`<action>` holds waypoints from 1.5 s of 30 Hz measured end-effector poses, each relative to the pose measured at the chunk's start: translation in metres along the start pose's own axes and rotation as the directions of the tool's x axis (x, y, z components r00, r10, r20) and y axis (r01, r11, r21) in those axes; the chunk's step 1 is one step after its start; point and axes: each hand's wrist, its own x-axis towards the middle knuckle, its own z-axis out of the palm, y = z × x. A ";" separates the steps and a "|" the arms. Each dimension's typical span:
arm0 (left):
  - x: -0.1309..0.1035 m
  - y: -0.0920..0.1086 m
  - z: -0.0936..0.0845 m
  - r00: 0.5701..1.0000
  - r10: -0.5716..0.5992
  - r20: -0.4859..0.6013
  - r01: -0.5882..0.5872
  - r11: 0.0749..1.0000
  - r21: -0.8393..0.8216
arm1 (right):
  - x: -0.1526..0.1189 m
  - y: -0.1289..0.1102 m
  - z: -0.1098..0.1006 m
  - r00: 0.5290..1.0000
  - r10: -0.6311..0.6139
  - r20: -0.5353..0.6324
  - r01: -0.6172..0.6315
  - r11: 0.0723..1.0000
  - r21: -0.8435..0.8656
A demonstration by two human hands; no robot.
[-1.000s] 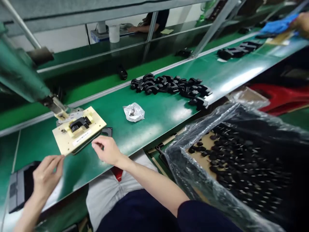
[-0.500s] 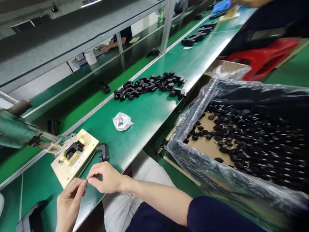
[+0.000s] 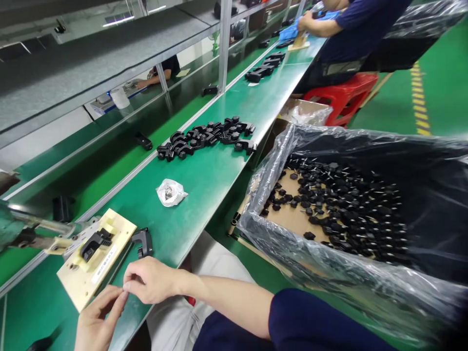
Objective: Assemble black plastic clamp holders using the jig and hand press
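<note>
My left hand (image 3: pixel 100 317) and my right hand (image 3: pixel 151 280) meet fingertip to fingertip at the table's near edge. Both are pinched closed; whatever lies between the fingertips is too small to make out. Just beyond them sits a cream fixture plate (image 3: pixel 78 282) with a black clamp-shaped part (image 3: pixel 95 243) in its holder. Another black part (image 3: pixel 144 242) rests on the green table, right of the plate and above my right hand. Farther up lies a small white bag (image 3: pixel 171 193) with tiny metal pieces in it.
Black parts (image 3: pixel 204 139) are piled farther along the table (image 3: pixel 204 180). A plastic-lined box (image 3: pixel 292 243) of black knobs stands at right. A metal press arm (image 3: pixel 32 229) reaches in at left. Beyond, a person (image 3: pixel 351 39) sits on a red stool (image 3: pixel 340 100).
The view has swung to the right, so the table and box appear farther left and more of the seated person shows. My hands remain together in a pinch.
</note>
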 end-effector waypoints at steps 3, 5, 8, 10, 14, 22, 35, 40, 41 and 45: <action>0.003 -0.003 -0.002 0.998 -0.034 0.056 0.036 0.999 -0.037 | 0.000 -0.001 -0.001 0.996 -0.085 -0.003 0.084 0.989 -0.125; 0.003 -0.002 -0.002 0.996 -0.043 0.083 0.051 0.994 -0.092 | 0.000 -0.003 -0.001 0.994 -0.110 -0.018 0.107 0.988 -0.114; 0.003 -0.002 0.002 0.997 -0.069 0.023 0.072 0.966 -0.249 | -0.001 -0.003 0.001 0.994 -0.074 -0.079 0.078 0.996 0.048; 0.004 -0.003 0.005 0.994 -0.108 0.004 0.103 0.933 -0.345 | -0.001 -0.002 0.005 0.993 -0.015 -0.119 0.037 0.982 0.184; 0.005 0.000 0.006 0.988 -0.154 -0.008 0.138 0.903 -0.408 | -0.001 0.000 0.011 0.994 0.024 -0.110 0.017 0.933 0.361; 0.006 0.025 -0.007 0.978 -0.206 0.018 0.185 0.836 -0.517 | 0.004 -0.011 0.008 1.000 -0.005 -0.013 0.011 0.861 0.508; 0.005 0.023 -0.016 0.958 -0.272 0.093 0.277 0.792 -0.544 | 0.007 -0.011 0.013 1.000 0.010 -0.012 -0.003 0.897 0.441; 0.008 0.019 -0.020 0.952 -0.284 0.115 0.302 0.811 -0.500 | 0.009 -0.006 0.014 0.999 0.017 0.032 -0.029 0.893 0.449; 0.008 0.019 -0.020 0.951 -0.286 0.120 0.307 0.811 -0.498 | 0.010 -0.006 0.015 0.999 0.009 0.047 -0.029 0.893 0.448; 0.009 0.019 -0.022 0.947 -0.292 0.134 0.319 0.802 -0.505 | 0.013 -0.004 0.016 0.995 -0.017 0.096 -0.023 0.916 0.399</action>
